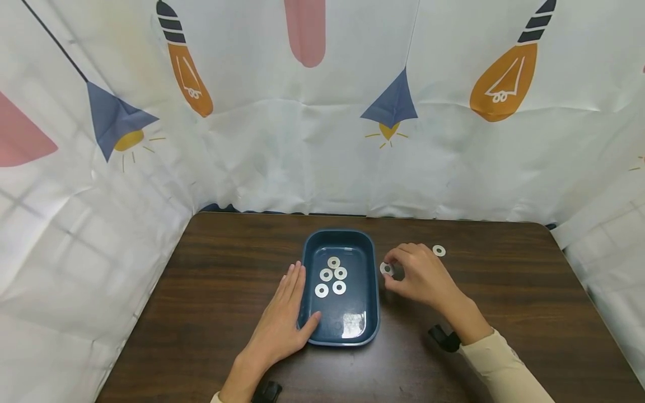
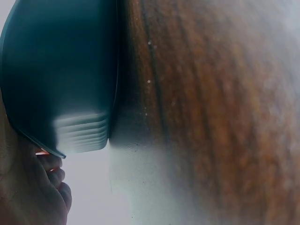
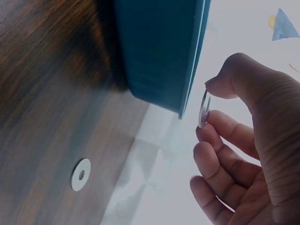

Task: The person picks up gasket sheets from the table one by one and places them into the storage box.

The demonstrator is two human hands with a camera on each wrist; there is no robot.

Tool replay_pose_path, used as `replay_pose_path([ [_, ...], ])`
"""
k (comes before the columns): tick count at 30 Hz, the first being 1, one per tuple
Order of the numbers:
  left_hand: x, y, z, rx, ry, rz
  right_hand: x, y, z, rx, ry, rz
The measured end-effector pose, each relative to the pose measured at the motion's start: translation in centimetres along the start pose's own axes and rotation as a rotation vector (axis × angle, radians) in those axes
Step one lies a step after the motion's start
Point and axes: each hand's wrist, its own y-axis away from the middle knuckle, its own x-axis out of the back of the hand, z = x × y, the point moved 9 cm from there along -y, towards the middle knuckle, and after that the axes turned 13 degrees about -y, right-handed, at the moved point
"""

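While my left hand (image 1: pixel 279 324) steadies the blue tray (image 1: pixel 370 291), my right hand (image 1: pixel 422 275) pinches a washer (image 1: pixel 386 268) just right of its rim.
My left fingers (image 1: pixel 294 282) lie straight and together against the tray's left wall, thumb at its near corner. My right thumb and forefinger grip the washer edge-on above the counter (image 1: pixel 201 268). Five washers (image 1: pixel 332 275) lie inside the tray; a spare washer (image 1: pixel 439 251) sits farther right of it.

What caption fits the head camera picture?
Right hand pinches a washer beside the tray; left hand steadies it.
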Motion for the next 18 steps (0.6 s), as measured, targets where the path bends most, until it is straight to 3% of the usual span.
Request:
replay_pose_path([
  [9,0.0,0.0,0.0,0.001,0.006,-0.011,-0.2,-0.8,-0.4,-0.041,0.007,-0.063],
  [18,0.0,0.0,0.0,0.006,0.004,-0.022,-0.3,-2.3,-1.3,-0.006,0.005,-0.085],
])
